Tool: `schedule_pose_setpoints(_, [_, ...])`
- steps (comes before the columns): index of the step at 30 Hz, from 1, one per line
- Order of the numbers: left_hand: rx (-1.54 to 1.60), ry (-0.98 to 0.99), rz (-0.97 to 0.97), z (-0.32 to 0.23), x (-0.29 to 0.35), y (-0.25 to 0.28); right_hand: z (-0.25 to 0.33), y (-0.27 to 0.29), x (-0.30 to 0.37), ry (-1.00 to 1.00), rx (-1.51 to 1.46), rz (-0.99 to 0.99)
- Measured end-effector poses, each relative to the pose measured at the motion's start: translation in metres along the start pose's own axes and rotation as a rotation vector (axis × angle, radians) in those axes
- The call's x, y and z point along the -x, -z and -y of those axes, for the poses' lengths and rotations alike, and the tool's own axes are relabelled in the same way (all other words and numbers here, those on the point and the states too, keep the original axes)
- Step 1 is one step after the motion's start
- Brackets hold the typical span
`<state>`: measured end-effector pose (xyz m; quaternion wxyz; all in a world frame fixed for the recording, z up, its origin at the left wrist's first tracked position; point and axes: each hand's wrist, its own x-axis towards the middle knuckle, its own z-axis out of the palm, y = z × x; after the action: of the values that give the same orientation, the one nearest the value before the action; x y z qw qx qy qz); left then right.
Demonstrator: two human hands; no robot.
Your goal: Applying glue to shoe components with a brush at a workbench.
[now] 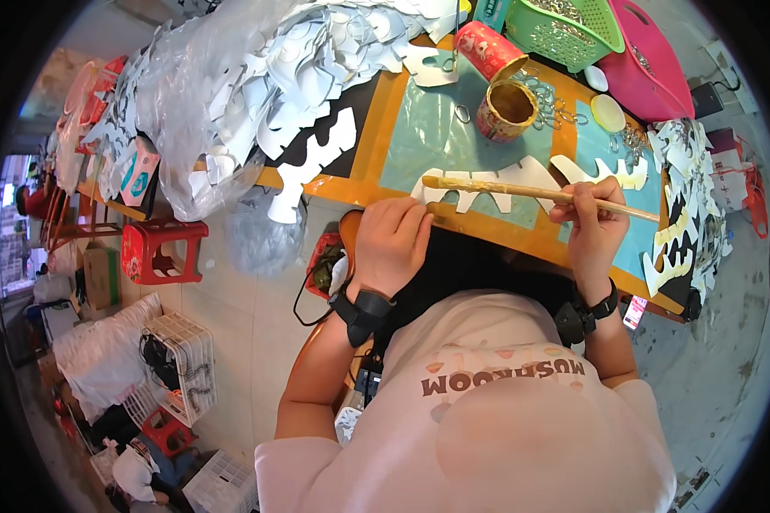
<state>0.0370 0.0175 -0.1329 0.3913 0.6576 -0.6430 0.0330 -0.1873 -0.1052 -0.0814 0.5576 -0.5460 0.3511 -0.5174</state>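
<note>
My right hand [592,227] pinches a long wooden brush [496,188] near its handle end. The brush lies level across a white cut-out piece [468,203] with scalloped, toothed edges, its yellowish tip over the piece's left end. My left hand [391,242] is closed at that same left end, by the table's near edge; its fingertips seem to grip the piece, though the hold is partly hidden. Just beyond stands an open round tin [494,128] with brownish insides. Another toothed white piece [612,173] rests beyond my right hand.
A big heap of white cut-outs [308,60] partly under plastic fills the table's far left. Red tin [488,50], metal rings [546,96], green basket [565,38] and pink basket [650,77] stand at the back. More cut-outs [680,231] lie right. A red stool [164,250] stands left.
</note>
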Motion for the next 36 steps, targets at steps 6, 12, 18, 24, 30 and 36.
schedule_pose_setpoints(6, [0.0, -0.008, 0.018, 0.001, -0.002, -0.001, 0.011, 0.007, 0.0, 0.066, 0.221, 0.001])
schedule_pose_setpoints(12, [-0.021, 0.008, 0.013, -0.003, -0.002, -0.003, 0.017, -0.001, 0.001, 0.194, 0.15, 0.026])
schedule_pose_setpoints(18, [-0.004, 0.029, -0.018, -0.003, 0.003, -0.006, 0.017, -0.021, 0.006, 0.105, 0.226, 0.021])
schedule_pose_setpoints(24, [-0.003, 0.052, -0.014, -0.004, 0.004, -0.005, 0.038, -0.007, 0.003, 0.245, 0.24, -0.045])
schedule_pose_setpoints(30, [-0.001, 0.06, -0.003, -0.004, 0.003, -0.007, 0.026, -0.033, 0.006, 0.135, 0.251, -0.041])
schedule_pose_setpoints(36, [-0.008, 0.076, 0.0, -0.005, 0.003, -0.004, 0.049, -0.017, 0.007, 0.219, 0.339, -0.114])
